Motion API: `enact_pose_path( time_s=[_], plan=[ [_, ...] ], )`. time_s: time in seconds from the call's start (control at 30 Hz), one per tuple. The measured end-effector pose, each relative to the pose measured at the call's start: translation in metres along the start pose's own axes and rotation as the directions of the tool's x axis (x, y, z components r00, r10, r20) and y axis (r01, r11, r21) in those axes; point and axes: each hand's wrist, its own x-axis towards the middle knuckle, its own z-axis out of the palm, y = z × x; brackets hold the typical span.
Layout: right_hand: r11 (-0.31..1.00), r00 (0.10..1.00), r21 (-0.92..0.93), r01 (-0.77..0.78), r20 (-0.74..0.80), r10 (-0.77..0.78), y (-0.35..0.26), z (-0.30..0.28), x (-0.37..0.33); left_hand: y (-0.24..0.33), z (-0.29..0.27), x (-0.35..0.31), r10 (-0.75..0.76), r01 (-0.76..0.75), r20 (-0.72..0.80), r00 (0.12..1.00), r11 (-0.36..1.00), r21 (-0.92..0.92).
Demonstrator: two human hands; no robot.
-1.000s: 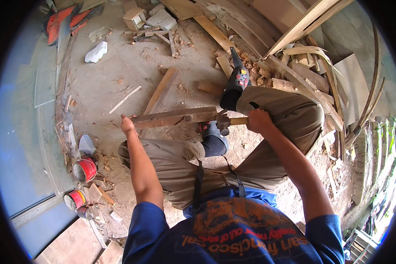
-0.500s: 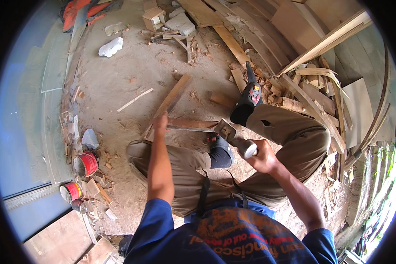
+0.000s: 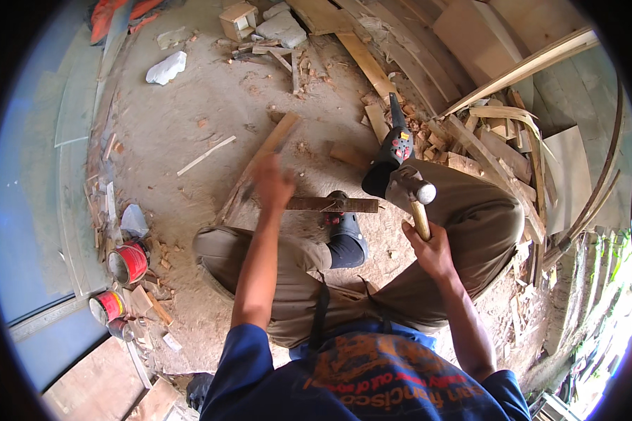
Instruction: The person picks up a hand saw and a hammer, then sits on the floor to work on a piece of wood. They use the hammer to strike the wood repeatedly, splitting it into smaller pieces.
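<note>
Right grip (image 3: 432, 249) is wrapped around the handle of a hammer (image 3: 420, 216), whose metal head points away beyond the fingers; holding it low like this likely leaves the head free to swing. Left of that grip and slightly farther out, a strip of wood (image 3: 361, 205) spans the space above the left shoe (image 3: 347, 242), perhaps placed there so the foot can support it; whether they touch, I cannot tell. Left grip (image 3: 272, 182) is blurred just beyond the strip's near-side end, so whether it is spread or pinching the wood cannot be told. Past and beside that grip, a long plank (image 3: 256, 172) slants across the floor, with a thin stick (image 3: 206, 156) farther left. Beyond the right grip, scrap wood (image 3: 474, 144) is heaped, seemingly pushed aside, while a red can (image 3: 139, 261) stands well left of both grips.
</note>
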Motion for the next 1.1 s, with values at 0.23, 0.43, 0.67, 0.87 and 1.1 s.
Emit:
enact_pose_path(
  time_s=[0.23,0.43,0.67,0.87,1.1],
  plan=[
    [0.949,0.989,0.287,-0.132,-0.028,0.147,0.007,0.001,0.004,0.147,0.028,-0.051,0.47,-0.181,0.594,0.653,0.858,-0.481],
    [0.903,0.972,0.409,-0.133,-0.123,0.199,0.003,0.0,0.002,0.125,0.013,-0.006,0.291,0.025,0.575,0.765,0.878,-0.478],
    [0.825,0.918,0.402,0.397,-0.193,-0.347,-0.042,0.014,-0.017,0.097,-0.107,0.065,-0.069,0.268,0.296,0.953,0.655,-0.707],
    [0.937,0.933,-0.007,0.35,0.088,-0.348,-0.082,0.04,-0.031,0.095,-0.136,0.069,-0.26,0.23,0.138,0.956,0.367,-0.901],
    [0.894,0.905,-0.143,0.425,0.093,-0.416,-0.08,0.064,-0.03,0.084,-0.11,0.021,-0.292,0.269,0.124,0.948,0.531,-0.804]
  ],
)
